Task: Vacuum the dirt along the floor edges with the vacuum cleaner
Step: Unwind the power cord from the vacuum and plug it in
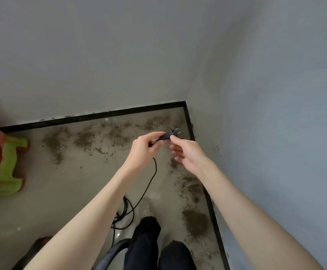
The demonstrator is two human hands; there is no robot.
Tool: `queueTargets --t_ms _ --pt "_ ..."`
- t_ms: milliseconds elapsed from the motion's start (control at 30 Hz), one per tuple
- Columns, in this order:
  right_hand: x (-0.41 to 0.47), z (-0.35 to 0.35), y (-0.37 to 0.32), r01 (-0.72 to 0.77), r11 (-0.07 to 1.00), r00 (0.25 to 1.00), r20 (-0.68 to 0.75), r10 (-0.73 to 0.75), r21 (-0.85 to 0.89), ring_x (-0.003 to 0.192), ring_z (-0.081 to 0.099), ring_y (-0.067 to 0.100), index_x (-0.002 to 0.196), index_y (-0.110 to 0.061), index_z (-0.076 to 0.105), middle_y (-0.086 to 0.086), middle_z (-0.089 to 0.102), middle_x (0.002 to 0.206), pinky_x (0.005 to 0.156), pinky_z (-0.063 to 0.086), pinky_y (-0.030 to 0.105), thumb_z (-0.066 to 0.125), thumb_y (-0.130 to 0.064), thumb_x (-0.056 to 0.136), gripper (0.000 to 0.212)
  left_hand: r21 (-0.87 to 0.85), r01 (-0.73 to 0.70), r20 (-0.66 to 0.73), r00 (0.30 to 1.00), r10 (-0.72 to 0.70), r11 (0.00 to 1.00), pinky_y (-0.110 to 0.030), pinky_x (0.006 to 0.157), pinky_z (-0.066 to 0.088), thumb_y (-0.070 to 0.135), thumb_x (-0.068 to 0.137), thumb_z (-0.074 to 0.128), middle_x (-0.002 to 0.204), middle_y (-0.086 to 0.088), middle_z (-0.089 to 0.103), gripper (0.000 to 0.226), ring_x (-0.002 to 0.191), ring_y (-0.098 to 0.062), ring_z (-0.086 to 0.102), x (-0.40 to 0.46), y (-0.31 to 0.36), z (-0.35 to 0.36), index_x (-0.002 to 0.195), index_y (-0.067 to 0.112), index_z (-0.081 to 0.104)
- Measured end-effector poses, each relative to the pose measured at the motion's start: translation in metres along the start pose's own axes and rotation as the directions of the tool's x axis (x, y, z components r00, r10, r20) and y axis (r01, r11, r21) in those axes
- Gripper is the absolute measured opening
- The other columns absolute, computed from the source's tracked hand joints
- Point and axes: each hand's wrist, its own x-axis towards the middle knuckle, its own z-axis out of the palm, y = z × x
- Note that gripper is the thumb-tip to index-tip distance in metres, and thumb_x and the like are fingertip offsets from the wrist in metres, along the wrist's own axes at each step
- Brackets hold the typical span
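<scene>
Vacuum hose curves at the frame's bottom centre, while mid-frame the left hand pinches the black plug with curled fingers, the right hand touching it with loosely spread fingers, above dirt lining the skirting.
</scene>
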Motion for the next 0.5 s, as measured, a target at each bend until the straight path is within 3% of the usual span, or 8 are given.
queueTargets --t_ms 67,133,167,233,267,333,400,500 --pt "0.034 -0.020 0.007 0.055 0.979 0.998 -0.032 -0.063 -0.199 0.077 0.060 0.013 0.096 -0.012 0.069 0.000 0.067 0.085 0.066 0.046 0.023 0.060 -0.027 0.096 0.018 0.013 0.026 -0.017 1.000 -0.026 1.000 0.000 0.065 0.035 0.018 0.089 0.066 0.082 0.010 0.061 0.026 0.067 0.005 0.050 0.026 -0.024 0.019 0.114 0.015 0.070" --pt "0.073 -0.050 0.022 0.131 0.839 0.982 -0.050 -0.184 -0.528 0.096 0.063 0.018 0.105 -0.014 0.068 0.001 0.068 0.104 0.079 0.048 0.027 0.052 -0.029 0.100 0.023 0.022 0.051 -0.011 0.999 -0.051 0.998 0.002 0.063 0.035 0.017 0.087 0.067 0.084 0.008 0.064 0.024 0.069 0.006 0.052 0.048 -0.055 0.045 0.111 0.016 0.071" --pt "0.093 -0.067 0.031 0.158 0.687 0.968 -0.026 -0.249 -0.709 0.107 0.061 0.021 0.116 -0.014 0.066 0.002 0.066 0.114 0.088 0.047 0.030 0.049 -0.030 0.102 0.028 0.021 0.059 -0.002 0.998 -0.059 0.998 0.002 0.063 0.036 0.016 0.087 0.067 0.087 0.008 0.066 0.024 0.072 0.003 0.055 0.058 -0.072 0.062 0.111 0.017 0.071" --pt "0.136 -0.101 0.045 0.154 0.158 0.944 0.098 -0.316 -0.975 0.129 0.047 0.026 0.138 -0.012 0.051 0.008 0.055 0.137 0.108 0.033 0.036 0.041 -0.029 0.104 0.040 -0.010 0.070 0.009 0.997 -0.070 0.997 0.001 0.066 0.037 0.016 0.087 0.067 0.089 0.015 0.067 0.023 0.076 0.004 0.058 0.076 -0.107 0.099 0.109 0.022 0.071" --pt "0.157 -0.118 0.050 0.141 -0.132 0.938 0.175 -0.301 -0.981 0.138 0.037 0.026 0.145 -0.013 0.042 0.010 0.046 0.146 0.116 0.021 0.039 0.038 -0.028 0.104 0.044 -0.042 0.069 0.005 0.998 -0.069 0.997 0.001 0.066 0.037 0.016 0.087 0.068 0.087 0.021 0.065 0.022 0.076 0.008 0.058 0.085 -0.124 0.120 0.108 0.023 0.071" --pt "0.196 -0.149 0.058 0.079 -0.523 0.946 0.229 -0.228 -0.849 0.150 0.013 0.026 0.153 -0.013 0.024 0.011 0.024 0.160 0.119 -0.002 0.048 0.033 -0.028 0.104 0.052 -0.106 0.067 -0.003 0.998 -0.068 0.992 0.001 0.068 0.037 0.018 0.088 0.067 0.086 0.031 0.057 0.021 0.078 0.014 0.055 0.104 -0.154 0.167 0.107 0.023 0.070" --pt "0.223 -0.175 0.061 -0.025 -0.750 0.961 0.192 -0.201 -0.661 0.151 -0.001 0.029 0.156 -0.013 0.010 0.013 0.007 0.164 0.117 -0.009 0.055 0.031 -0.033 0.104 0.059 -0.139 0.057 0.015 0.998 -0.055 0.989 -0.003 0.069 0.037 0.021 0.090 0.064 0.088 0.024 0.057 0.023 0.079 0.008 0.054 0.120 -0.176 0.215 0.112 0.020 0.069" --pt "0.244 -0.206 0.064 -0.119 -0.918 0.972 0.145 -0.185 -0.378 0.150 -0.009 0.035 0.155 -0.009 -0.007 0.016 -0.008 0.163 0.110 -0.017 0.061 0.024 -0.039 0.105 0.066 -0.170 0.007 0.017 1.000 -0.004 0.985 -0.016 0.071 0.038 0.024 0.092 0.060 0.095 0.005 0.058 0.026 0.086 -0.011 0.054 0.140 -0.194 0.286 0.115 0.013 0.067"
